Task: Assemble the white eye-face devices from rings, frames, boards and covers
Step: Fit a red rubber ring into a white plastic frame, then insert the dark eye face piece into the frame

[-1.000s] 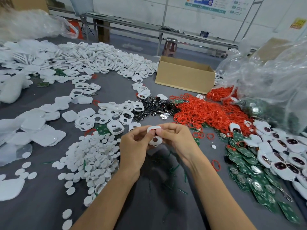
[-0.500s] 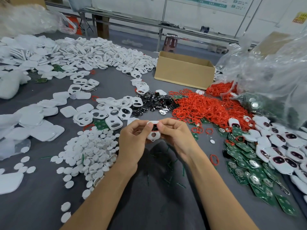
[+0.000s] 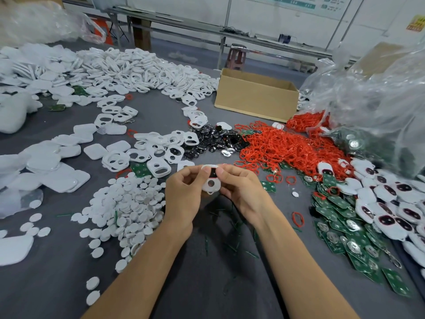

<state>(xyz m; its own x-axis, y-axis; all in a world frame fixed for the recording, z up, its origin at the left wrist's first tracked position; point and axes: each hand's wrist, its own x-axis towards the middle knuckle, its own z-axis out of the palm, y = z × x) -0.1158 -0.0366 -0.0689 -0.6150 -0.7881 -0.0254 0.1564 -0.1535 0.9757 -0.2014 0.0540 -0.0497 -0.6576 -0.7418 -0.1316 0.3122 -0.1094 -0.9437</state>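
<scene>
L hand & R hand pinch white frame; red rings to R, white discs to L; carton behind; grey table.

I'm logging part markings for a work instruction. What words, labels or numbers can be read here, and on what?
No text can be read.
Wall poster: teal print, too blurred.
Yellow sign: red marks, too blurred.
Green boards: any print too small.
Cardboard box: no print shows.

Single head-worn wide-angle view, looking forward and down across grey table, close over hands.
</scene>
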